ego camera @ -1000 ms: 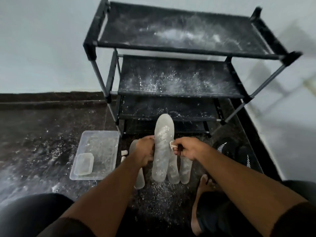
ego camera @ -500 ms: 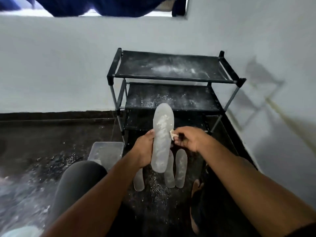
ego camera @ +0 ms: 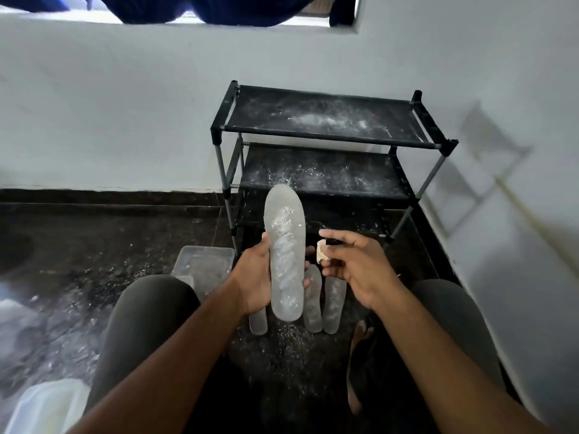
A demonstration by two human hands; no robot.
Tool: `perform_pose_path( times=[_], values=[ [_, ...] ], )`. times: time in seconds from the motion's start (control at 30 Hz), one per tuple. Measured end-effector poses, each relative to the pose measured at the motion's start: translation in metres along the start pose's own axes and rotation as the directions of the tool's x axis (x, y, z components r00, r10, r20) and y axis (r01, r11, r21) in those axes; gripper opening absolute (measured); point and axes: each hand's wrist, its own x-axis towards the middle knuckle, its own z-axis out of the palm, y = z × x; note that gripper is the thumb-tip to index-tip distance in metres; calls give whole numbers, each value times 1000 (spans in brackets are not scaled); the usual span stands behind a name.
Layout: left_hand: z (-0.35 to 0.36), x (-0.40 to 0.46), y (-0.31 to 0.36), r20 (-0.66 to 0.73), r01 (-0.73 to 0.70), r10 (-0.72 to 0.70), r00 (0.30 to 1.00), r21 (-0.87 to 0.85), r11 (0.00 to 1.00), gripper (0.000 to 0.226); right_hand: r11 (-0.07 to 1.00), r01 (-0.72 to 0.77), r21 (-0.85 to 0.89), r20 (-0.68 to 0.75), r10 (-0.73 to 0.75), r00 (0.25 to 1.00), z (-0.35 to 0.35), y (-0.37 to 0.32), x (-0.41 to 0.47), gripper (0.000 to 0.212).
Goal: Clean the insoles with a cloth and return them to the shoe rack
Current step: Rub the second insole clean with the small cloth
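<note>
Smearing white powder streaks a translucent insole (ego camera: 285, 255) — held upright.

insoles: four, one held (ego camera: 285, 255), three on floor (ego camera: 334, 303)
shoe rack (ego camera: 326, 142): one
plastic tray (ego camera: 203, 266): one
cloth (ego camera: 321, 251): one

The left hand (ego camera: 255, 278) grips a dusty insole (ego camera: 285, 255) upright; the right hand (ego camera: 351, 266) pinches what looks like a cloth (ego camera: 321, 250).
</note>
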Motion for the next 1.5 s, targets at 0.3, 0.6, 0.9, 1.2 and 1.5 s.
perform_pose_path(
  times=[0.3, 0.6, 0.9, 1.2, 1.5],
  values=[
    [-8, 27, 11, 24, -28, 29, 999, -38, 999, 67, 997, 63, -46, 74, -60, 995, -1, 4, 5, 21],
    [-20, 41, 12, 110, 49, -46, 993, -30, 998, 87, 788, 366, -495, 168, -326, 930, 36, 26, 12, 14],
    [-22, 44, 16, 139, 54, -44, 989, -68, 996, 79, 329, 619, -713, 472, -429, 771, 40, 44, 26, 18],
    [-31, 47, 20, 144, 31, -30, 989, -1, 1000, 91, 330, 667, -668, 602, -287, 745, 34, 32, 11, 18],
    [-36, 52, 23, 196, 28, -22, 980, -30, 999, 89, 375, 641, -670, 597, -242, 765, 37, 19, 4, 13]
  ],
)
